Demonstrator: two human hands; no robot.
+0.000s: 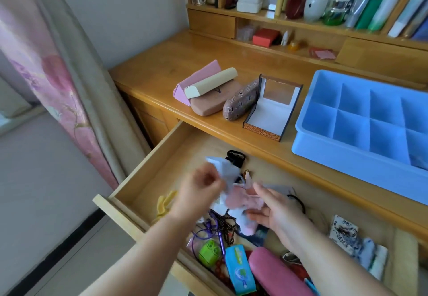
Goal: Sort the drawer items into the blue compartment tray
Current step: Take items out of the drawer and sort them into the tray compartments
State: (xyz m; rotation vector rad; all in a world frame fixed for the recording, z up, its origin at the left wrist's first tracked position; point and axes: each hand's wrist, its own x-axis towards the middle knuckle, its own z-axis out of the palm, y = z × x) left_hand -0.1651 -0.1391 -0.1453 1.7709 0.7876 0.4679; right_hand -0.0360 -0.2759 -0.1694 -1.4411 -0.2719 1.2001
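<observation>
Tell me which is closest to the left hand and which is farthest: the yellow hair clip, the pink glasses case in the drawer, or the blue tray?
From the left hand:
1. Yellow hair clip, just left of the wrist in the drawer.
2. Pink glasses case, at the drawer's front right.
3. Blue tray, up on the desk, far right.

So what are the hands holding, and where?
Both hands hold crumpled cloths over the drawer. The left hand pinches the pale top edge; the right hand holds the pink part's side.
</observation>
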